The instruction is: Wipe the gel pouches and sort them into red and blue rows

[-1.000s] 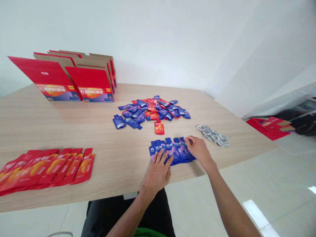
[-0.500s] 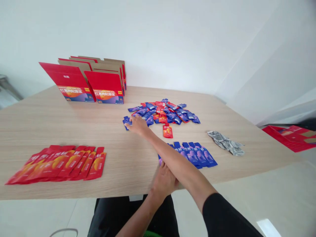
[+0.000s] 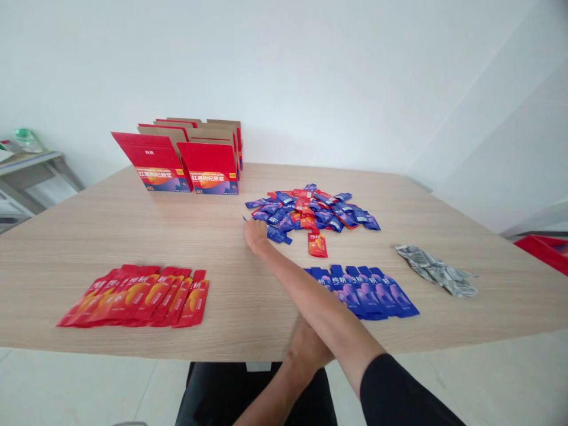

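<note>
My right hand [image 3: 256, 235] reaches across the table at the left edge of a mixed pile of small blue and red pouches [image 3: 306, 210]. Its fingers are closed, and the tip of a blue pouch [image 3: 244, 219] pokes out beside them. Just right of that hand lies another blue pouch [image 3: 278, 235]. My left hand [image 3: 308, 344] is at the table's front edge, under my right forearm, which hides its fingers. It is close to a row of overlapping blue pouches [image 3: 368, 293]. A single red pouch [image 3: 317, 244] lies in front of the pile.
Overlapping red pouches [image 3: 142, 296] form a row at the front left. Open red cartons [image 3: 208, 165] stand at the back left. Crumpled grey striped cloth [image 3: 437, 271] lies on the right. Another red box [image 3: 544, 251] shows past the table's right edge.
My right hand has closed its outstretched fingers at the blue pouch by the pile's left edge. The whole view has shifted, so things appear farther right. My left hand stays under the right forearm.
</note>
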Tool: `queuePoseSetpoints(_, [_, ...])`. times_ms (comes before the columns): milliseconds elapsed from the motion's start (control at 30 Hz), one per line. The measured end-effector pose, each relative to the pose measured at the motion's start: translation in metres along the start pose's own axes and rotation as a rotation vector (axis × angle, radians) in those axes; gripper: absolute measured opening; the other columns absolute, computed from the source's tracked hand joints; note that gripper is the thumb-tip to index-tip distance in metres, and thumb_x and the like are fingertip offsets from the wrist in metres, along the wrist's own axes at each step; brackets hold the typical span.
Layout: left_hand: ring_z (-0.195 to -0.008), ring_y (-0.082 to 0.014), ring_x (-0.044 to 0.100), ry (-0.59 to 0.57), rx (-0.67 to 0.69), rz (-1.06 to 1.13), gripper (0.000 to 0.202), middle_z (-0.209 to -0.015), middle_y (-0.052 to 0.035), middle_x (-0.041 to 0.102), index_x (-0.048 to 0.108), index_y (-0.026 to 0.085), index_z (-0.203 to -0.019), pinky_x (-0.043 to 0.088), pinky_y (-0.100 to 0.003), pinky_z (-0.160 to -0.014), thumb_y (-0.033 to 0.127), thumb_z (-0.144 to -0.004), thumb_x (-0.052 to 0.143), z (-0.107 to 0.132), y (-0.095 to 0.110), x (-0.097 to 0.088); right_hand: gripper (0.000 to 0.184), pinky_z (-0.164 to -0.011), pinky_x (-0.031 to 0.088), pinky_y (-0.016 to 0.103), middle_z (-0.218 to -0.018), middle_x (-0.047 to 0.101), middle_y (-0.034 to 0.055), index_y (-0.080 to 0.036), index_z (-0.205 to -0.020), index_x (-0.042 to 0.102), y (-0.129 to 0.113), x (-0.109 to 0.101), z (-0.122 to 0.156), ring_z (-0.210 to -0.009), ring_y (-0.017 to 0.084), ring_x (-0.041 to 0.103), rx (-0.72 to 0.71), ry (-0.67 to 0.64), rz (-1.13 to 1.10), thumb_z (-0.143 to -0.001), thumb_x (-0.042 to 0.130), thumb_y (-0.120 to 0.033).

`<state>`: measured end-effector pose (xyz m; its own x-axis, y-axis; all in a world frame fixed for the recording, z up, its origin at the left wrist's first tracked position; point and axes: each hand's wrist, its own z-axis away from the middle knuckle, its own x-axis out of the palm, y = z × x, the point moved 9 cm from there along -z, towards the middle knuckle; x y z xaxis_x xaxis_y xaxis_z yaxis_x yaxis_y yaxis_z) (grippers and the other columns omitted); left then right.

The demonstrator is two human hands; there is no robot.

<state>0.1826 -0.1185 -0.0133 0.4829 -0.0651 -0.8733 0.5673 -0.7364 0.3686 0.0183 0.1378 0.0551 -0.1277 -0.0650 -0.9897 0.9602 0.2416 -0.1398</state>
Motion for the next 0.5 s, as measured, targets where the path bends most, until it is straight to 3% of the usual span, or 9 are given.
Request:
queuePoseSetpoints(133, [-0.152, -0.0327, 0.038, -0.020, -0.050, 0.049, 0.070, -0.160, -0.0131, 0.048, 0.027, 0.019, -0.163, 0.032, -0.056, -0.125, 0.046, -0.102, 0.047, -0.004, -0.003, -0.001, 0.034, -0.092, 0.054, 0.034, -0.121, 0.072, 0.0228, -0.008, -0.120, 0.071, 0.034, -0.019, 0.026, -0.112, 0.027, 0.071, 0.006, 0.068, -0.001, -0.105, 0.041, -0.017])
queuePoseSetpoints(233, [-0.152, -0.0322, 0.038, 0.024, -0.063, 0.026, 0.058, -0.157, -0.0135, 0.051, 0.042, 0.017, -0.156, 0.031, -0.055, -0.126, 0.036, -0.101, 0.049, -0.004, -0.004, -0.006, 0.041, -0.090, 0.052, 0.029, -0.126, 0.071, 0.0181, -0.013, -0.123, 0.069, 0.079, -0.041, 0.062, -0.112, 0.024, 0.069, 0.047, 0.165, -0.027, -0.109, 0.032, -0.023])
queuePoseSetpoints(400, [-0.155, -0.0293, 0.030, 0.056, -0.046, -0.009, 0.050, -0.162, -0.0068, 0.045, 0.050, 0.022, -0.149, 0.026, -0.053, -0.129, 0.027, -0.100, 0.049, -0.005, -0.003, -0.012, 0.038, -0.083, 0.049, 0.028, -0.105, 0.077, 0.0117, -0.018, -0.110, 0.073, 0.209, -0.073, 0.153, -0.098, 0.024, 0.071, 0.220, 0.430, -0.236, -0.106, 0.040, -0.034])
queuePoseSetpoints(500, [-0.155, -0.0295, 0.030, 0.044, -0.044, -0.031, 0.050, -0.162, -0.0066, 0.045, 0.049, 0.022, -0.150, 0.026, -0.054, -0.128, 0.025, -0.100, 0.048, -0.006, -0.002, -0.013, 0.035, -0.079, 0.049, 0.029, -0.100, 0.078, 0.0103, -0.017, -0.107, 0.074, 0.293, -0.069, 0.209, -0.089, 0.023, 0.071, 0.312, 0.503, -0.338, -0.101, 0.045, -0.035])
